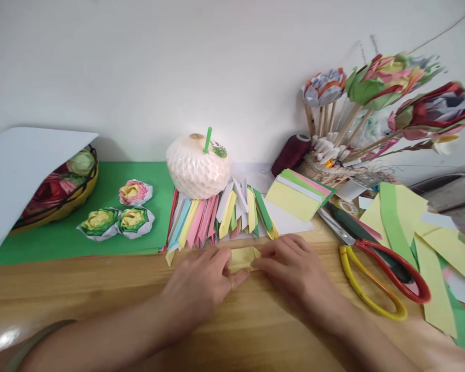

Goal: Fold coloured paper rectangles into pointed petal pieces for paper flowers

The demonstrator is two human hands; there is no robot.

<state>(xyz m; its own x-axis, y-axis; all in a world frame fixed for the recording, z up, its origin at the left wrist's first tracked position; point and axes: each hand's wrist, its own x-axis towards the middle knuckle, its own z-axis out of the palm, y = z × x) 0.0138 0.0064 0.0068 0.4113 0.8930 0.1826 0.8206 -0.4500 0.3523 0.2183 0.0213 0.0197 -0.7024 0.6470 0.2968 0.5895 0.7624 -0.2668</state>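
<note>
A small piece of yellow paper [242, 258], folded along its edges, lies on the wooden table between both hands. My left hand [205, 281] pinches its left end, thumb and fingers pressed against it. At the right end, my right hand [294, 271] holds the paper down with curled fingers. Just beyond the hands stands a row of folded paper strips [205, 222] in pink, yellow, blue, white and green. A pair of scissors [372, 258] with one red and one yellow handle lies to the right of my right hand.
Behind the strips sits a white textured coconut-like container [197, 165] with a green straw. Three folded paper flowers [135, 219] rest on green sheets [112, 175] beside a basket [89, 181]. Stemmed paper flowers [387, 82], a thread spool [292, 155], stacked paper [294, 196] and scraps [434, 289] occupy the right.
</note>
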